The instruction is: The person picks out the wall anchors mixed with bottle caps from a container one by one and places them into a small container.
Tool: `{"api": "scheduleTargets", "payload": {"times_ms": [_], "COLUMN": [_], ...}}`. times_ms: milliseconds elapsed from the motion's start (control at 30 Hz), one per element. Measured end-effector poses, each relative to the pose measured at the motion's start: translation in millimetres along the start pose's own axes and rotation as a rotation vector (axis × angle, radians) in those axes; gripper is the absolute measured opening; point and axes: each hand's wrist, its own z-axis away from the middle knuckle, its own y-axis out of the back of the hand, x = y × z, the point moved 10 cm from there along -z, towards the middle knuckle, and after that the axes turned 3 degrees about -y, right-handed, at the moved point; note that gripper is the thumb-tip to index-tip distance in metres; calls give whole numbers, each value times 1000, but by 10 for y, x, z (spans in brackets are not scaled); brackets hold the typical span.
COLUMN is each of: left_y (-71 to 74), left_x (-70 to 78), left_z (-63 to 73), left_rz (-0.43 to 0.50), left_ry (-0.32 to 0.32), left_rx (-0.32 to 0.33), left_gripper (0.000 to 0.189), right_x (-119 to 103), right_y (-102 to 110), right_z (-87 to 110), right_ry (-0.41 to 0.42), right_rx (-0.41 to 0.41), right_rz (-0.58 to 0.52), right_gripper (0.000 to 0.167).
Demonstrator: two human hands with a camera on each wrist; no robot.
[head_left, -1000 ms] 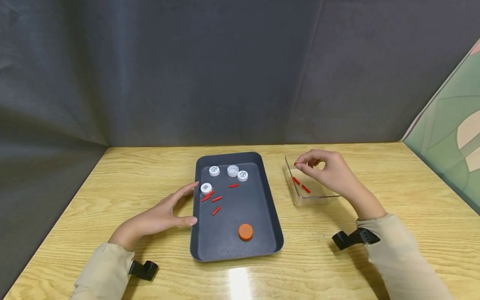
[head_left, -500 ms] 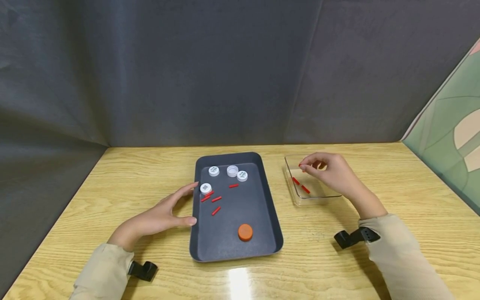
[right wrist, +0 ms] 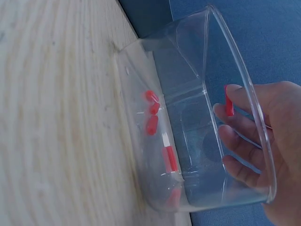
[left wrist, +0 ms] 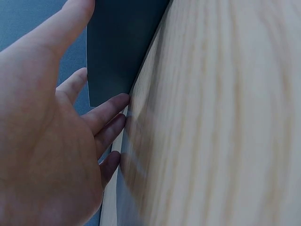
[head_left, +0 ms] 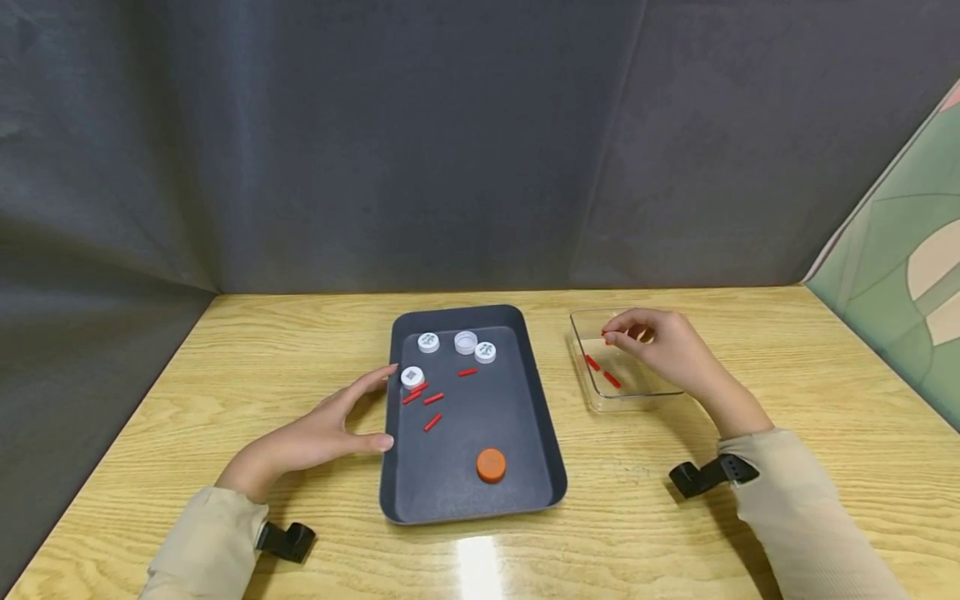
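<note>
My right hand pinches a small red stick between thumb and finger, above the open top of a clear plastic box. Inside that box lie a red stick and another close by. On the left, my left hand has its fingers spread, with thumb and fingertips at the left rim of a dark grey tray. Several red sticks are scattered in the tray, some beside a white cap.
An orange cap sits near the front of the tray. Toward its back are more white caps, including an upturned cap. A wooden table bears everything, with a dark curtain behind.
My right hand has shifted slightly right and toward me over the clear box, still pinching the red stick. My left hand and the tray look unchanged.
</note>
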Motion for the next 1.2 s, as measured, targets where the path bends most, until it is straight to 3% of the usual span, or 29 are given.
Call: {"api": "scheduleTargets", "payload": {"times_ms": [600, 900, 1200], "left_y": [-4, -8, 1], "left_x": [9, 22, -13], "left_z": [4, -19, -14], "left_rz": [3, 3, 8], "left_ry": [-10, -18, -17], "left_rx": [-1, 2, 6], "left_gripper": [89, 90, 89], "right_x": [-13, -140, -364], "right_y": [22, 149, -15], "right_z": [4, 14, -130], "right_ry": [-18, -3, 47], "right_rx": [-4, 20, -10], "right_rz": [-12, -35, -78], "right_gripper": [13, 14, 14]}}
